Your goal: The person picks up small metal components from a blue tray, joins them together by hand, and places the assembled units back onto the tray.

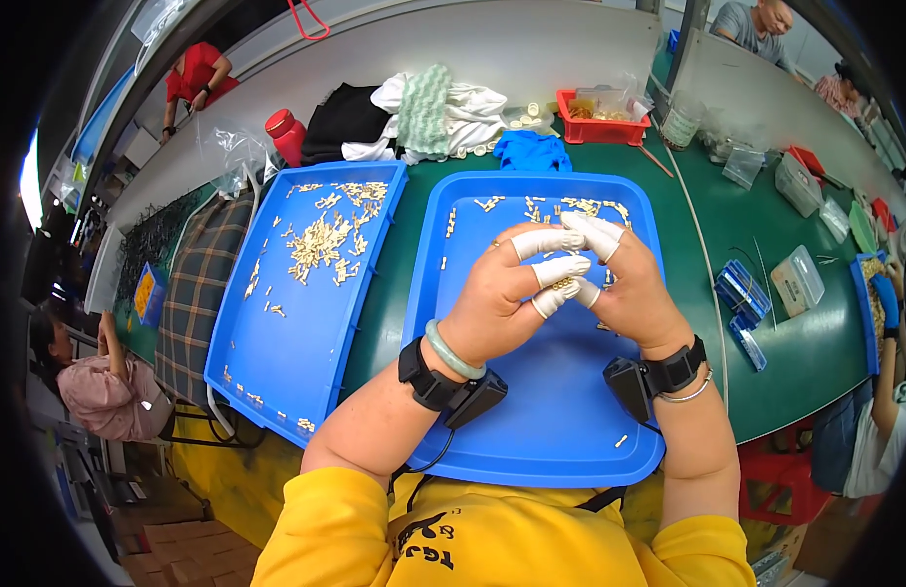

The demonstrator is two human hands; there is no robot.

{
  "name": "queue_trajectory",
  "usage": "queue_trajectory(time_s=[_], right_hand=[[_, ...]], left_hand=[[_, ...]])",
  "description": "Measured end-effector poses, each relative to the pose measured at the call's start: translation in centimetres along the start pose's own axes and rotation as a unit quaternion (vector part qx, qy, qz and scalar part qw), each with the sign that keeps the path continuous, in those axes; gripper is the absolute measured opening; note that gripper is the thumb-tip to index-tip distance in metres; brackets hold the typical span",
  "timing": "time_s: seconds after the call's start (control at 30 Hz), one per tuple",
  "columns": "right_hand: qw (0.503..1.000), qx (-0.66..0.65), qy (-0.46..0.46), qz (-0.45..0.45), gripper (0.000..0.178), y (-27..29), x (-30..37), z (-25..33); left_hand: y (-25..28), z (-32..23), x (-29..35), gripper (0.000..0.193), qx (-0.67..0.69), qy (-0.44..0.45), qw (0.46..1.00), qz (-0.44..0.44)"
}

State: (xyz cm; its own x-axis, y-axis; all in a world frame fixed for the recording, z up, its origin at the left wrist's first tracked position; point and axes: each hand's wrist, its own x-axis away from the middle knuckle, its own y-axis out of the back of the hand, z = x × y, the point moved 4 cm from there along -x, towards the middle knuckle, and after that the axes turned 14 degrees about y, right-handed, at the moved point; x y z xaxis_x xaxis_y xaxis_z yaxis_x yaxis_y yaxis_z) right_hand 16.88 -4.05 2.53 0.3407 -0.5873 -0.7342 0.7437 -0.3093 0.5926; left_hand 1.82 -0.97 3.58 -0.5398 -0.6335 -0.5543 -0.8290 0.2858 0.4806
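Note:
My left hand (497,289) and my right hand (640,284) meet above a blue tray (551,421), white finger cots on their fingertips. My left thumb and fingers pinch a few small gold-coloured metal parts (563,284). From the other side, my right thumb and fingers close in on the same parts; the fingertips hide most of them. More small pale-gold parts (585,207) lie along the tray's far side, partly behind my hands. One loose part (621,441) is near its front right corner.
A second blue tray (287,357) on the left holds a heap of similar parts (321,245). Behind stand a red bottle (287,137), folded cloths (423,112) and a red bin (604,130). Blue cases (741,293) and a clear box (797,282) lie right. Co-workers sit around.

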Motion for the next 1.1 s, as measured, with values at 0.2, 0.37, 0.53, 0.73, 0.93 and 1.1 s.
queue_trajectory(time_s=[0.2, 0.37, 0.53, 0.73, 0.93, 1.1], right_hand=[[1.0, 0.003, -0.005, -0.01, 0.056, 0.0, 0.1, 0.0], [1.0, 0.005, 0.013, -0.022, 0.056, -0.1, 0.0, 0.0], [1.0, 0.011, 0.012, -0.018, 0.056, -0.1, -0.4, 0.1], [1.0, 0.0, -0.008, -0.022, 0.054, 0.2, -0.1, 0.7], [0.999, -0.01, -0.041, -0.016, 0.051, 0.3, 0.1, 0.6], [0.996, -0.036, -0.084, -0.011, 0.053, -0.2, 0.3, 0.1]], left_hand=[[0.1, 0.4, 0.2, 0.026, 0.008, -0.003, 1.0, -0.018], [0.2, 0.4, 0.1, 0.026, 0.01, 0.007, 1.0, -0.016], [0.5, 1.1, 0.3, 0.025, 0.122, 0.068, 0.99, -0.005], [2.5, 1.9, -0.5, 0.025, 0.738, 0.21, 0.641, 0.015], [7.4, 0.3, 0.0, 0.025, 0.789, 0.132, 0.596, -0.068], [9.7, 0.3, 1.3, 0.024, 0.811, 0.088, 0.564, -0.128]])
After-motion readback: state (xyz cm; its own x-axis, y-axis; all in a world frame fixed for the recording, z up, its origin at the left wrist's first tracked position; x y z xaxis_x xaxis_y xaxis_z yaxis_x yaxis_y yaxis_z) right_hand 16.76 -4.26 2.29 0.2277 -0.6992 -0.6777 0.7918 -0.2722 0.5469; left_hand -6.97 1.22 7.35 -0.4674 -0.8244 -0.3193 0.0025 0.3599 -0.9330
